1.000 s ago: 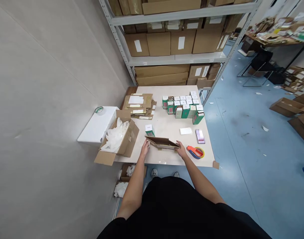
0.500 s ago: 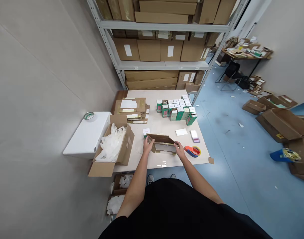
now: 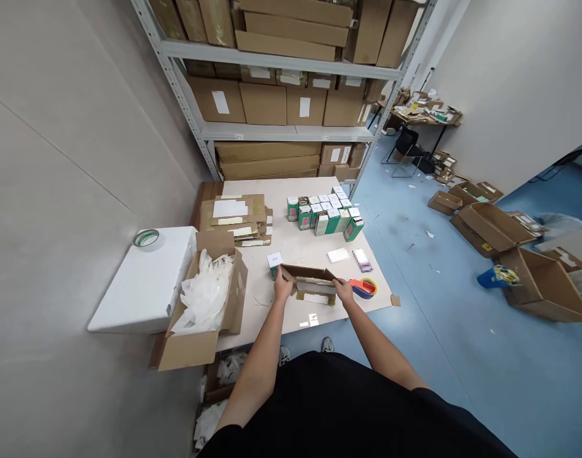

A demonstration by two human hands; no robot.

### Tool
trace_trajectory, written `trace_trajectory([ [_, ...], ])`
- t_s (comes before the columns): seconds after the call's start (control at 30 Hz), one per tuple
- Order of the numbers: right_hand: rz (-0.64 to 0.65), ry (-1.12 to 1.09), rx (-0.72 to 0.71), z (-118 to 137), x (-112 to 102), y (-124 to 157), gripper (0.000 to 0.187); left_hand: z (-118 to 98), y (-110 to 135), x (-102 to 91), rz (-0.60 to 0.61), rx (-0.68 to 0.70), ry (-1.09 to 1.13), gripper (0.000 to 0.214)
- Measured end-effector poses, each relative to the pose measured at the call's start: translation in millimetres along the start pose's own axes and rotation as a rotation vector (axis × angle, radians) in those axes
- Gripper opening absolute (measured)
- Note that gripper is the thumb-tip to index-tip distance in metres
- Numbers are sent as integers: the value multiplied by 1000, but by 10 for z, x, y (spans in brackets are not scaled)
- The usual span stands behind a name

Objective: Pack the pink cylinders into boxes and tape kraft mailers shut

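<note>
A small brown cardboard box (image 3: 311, 281) stands partly opened on the pale table (image 3: 291, 251) near its front edge. My left hand (image 3: 282, 288) grips the box's left end and my right hand (image 3: 344, 289) grips its right end. One small green and white carton (image 3: 273, 262) stands just behind my left hand. A red and blue tape dispenser (image 3: 364, 287) lies right of my right hand.
Several green and white cartons (image 3: 324, 213) stand grouped at the table's back, beside a pile of flattened cardboard (image 3: 236, 216). An open box of plastic bags (image 3: 205, 299) hangs over the left edge beside a white unit (image 3: 142, 280). Shelving with boxes (image 3: 271, 95) stands behind; open boxes (image 3: 491, 222) litter the floor.
The flat cardboard between my hands has been spread into an open box shape. The camera has swung so more of the room on the right shows.
</note>
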State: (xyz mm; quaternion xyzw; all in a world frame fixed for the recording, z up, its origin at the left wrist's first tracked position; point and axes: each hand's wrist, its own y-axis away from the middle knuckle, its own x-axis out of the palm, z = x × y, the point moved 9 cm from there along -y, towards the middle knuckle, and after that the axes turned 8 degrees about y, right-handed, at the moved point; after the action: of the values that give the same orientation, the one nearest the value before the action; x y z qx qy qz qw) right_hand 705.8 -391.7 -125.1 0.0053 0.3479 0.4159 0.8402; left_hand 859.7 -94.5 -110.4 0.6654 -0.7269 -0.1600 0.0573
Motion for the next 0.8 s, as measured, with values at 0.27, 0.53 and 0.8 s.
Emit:
trace_trajectory([
  [0.27,-115,18,28,-79,-61,42,44,-134,156,9,81,81,-174,99],
  [0.53,-158,-24,-31,51,39,132,54,-196,230,-3,265,121,-253,88],
  [0.8,20,163,-81,178,219,134,52,-254,245,230,371,228,-346,52],
])
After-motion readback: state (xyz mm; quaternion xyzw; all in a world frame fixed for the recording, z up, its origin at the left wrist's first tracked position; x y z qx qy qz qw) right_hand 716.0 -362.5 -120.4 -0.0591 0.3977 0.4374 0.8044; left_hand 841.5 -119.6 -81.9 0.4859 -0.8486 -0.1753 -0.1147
